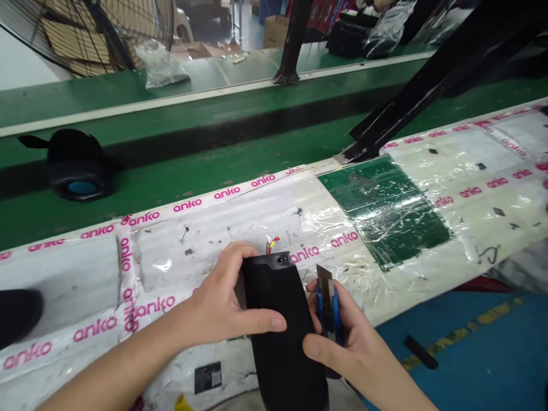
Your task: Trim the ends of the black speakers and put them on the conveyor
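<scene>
A long black fabric-covered speaker body stands tilted away from me over the near edge of the bench. Red and yellow wires stick out of its far end. My left hand is wrapped round its left side, thumb across the front. My right hand presses its thumb on the speaker's right side and also grips a blue utility knife with its blade pointing up and away.
The bench top is white foam taped down with pink "anko" tape, with a bare green patch. Behind runs a green conveyor belt carrying another black speaker. Black metal struts, a fan and plastic bags stand beyond.
</scene>
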Demonstrator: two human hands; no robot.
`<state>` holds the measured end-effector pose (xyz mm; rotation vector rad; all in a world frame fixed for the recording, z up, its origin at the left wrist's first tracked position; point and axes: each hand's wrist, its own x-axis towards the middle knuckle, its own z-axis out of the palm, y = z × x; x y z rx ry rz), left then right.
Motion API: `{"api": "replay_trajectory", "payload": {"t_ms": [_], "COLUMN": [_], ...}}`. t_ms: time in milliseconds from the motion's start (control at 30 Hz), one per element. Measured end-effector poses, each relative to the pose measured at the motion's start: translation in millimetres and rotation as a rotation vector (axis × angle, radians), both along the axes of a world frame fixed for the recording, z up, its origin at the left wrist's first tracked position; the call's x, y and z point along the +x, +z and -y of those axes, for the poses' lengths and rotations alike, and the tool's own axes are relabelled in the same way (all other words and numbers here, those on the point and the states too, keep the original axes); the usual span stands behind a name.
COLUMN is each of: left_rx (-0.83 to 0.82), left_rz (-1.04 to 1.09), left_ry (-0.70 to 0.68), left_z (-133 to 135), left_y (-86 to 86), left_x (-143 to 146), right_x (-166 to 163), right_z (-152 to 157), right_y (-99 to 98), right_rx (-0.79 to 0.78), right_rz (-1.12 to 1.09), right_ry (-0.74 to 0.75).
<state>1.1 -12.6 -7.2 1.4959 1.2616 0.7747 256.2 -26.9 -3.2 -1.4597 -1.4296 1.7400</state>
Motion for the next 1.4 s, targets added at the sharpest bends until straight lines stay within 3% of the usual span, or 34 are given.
{"api": "replay_trajectory", "payload": {"t_ms": [100, 167, 333, 433, 700, 900, 1033, 1200, 1400], "left_rx": [-0.102, -0.106, -0.045, -0.022, -0.032, 0.087, 0.077, 0.020, -0.009], "left_rz": [0.078, 0.070, -0.024, -0.033, 0.020, 0.027, 0.030, 0.088, 0.138], "left_ry": [-0.009, -0.027, -0.052, -0.046, -0.056, -0.100, -0.104, -0.148, -0.210], "left_z": [8.3, 9.9, 3.6, 3.5, 5.9, 0.3, 0.0, -1.4, -7.1], "left_y": [-0.4, 2.3, 6.6, 2.6, -2.4, 3.6, 2.4, -1.9, -5.3], "left_x": [1.2, -0.7, -6.2, -6.2, -7.0, -5.5, -7.1, -13.7, -19.7], "right_x": [-5.4, -8.1, -11.6, -14.4, -13.5, -11.2, -13.5, -9.1, -9.6], "right_z": [8.0, 7.9, -13.7, -26.9, -34.8, -35.7, -35.5, -39.3, -55.9], "right_y": [0.6, 7.7, 30.3, 35.8, 42.4, 46.2, 45.6, 35.5, 10.0], "right_rx": [0.018, 0.131, 0.859, 1.065, 1.137, 1.145, 1.162, 1.146, 1.064], "right_rz": [-0.016, 0.035, 0.538, 0.721, 0.795, 0.799, 0.844, 0.892, 0.739], "right_ry": [0.091, 0.219, 0.476, 0.602, 0.741, 0.732, 0.758, 0.810, 0.806]}}
